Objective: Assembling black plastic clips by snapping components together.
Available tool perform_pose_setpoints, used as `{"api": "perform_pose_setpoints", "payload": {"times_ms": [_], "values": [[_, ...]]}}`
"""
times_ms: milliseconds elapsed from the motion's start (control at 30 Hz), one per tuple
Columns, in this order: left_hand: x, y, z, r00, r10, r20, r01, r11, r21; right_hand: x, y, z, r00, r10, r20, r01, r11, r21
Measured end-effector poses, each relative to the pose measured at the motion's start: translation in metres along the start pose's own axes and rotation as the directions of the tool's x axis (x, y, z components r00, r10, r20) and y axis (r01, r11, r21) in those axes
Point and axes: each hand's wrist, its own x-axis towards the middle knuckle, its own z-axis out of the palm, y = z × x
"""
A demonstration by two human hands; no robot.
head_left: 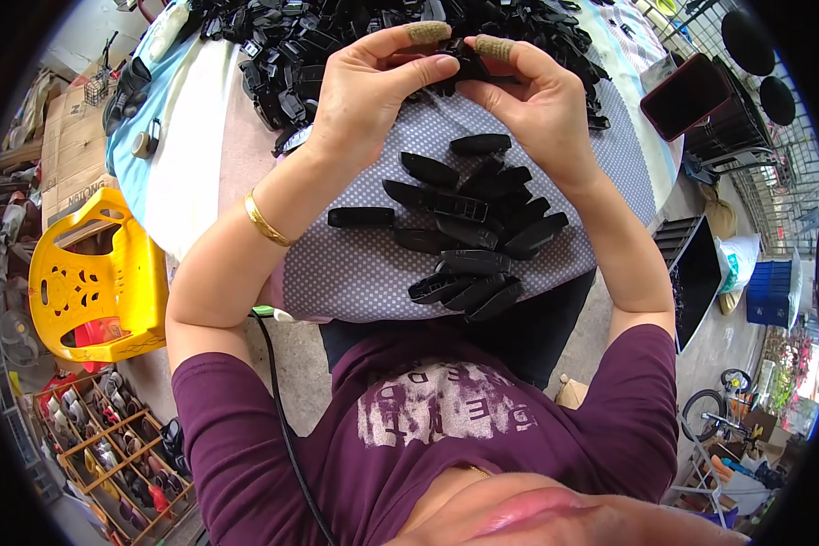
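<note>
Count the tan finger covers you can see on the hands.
2: the left cover on the index finger of the left hand, the right cover on the index finger of the right hand. Curled fingers could hide more.

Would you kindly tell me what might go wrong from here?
The small black part, held by the left hand and right hand, might slip and be lost among the black pile beyond. Some loose black pieces lie close to the near edge of the table, so a bumped one could fall to the floor.
</note>
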Motion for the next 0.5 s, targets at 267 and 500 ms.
{"api": "perform_pose_setpoints", "payload": {"times_ms": [267, 500], "values": [[-0.0011, 0.0039, 0.0016, 1.000, 0.010, -0.013, -0.010, 1.000, 0.023, 0.0006, -0.0003, -0.0009, 0.998, -0.054, -0.011, 0.054, 0.998, -0.014], [-0.0028, 0.0017, 0.0034, 0.999, 0.049, -0.012, -0.048, 0.996, 0.078, -0.0002, 0.0020, 0.0009, 0.991, -0.131, -0.015, 0.128, 0.983, -0.132]]}}
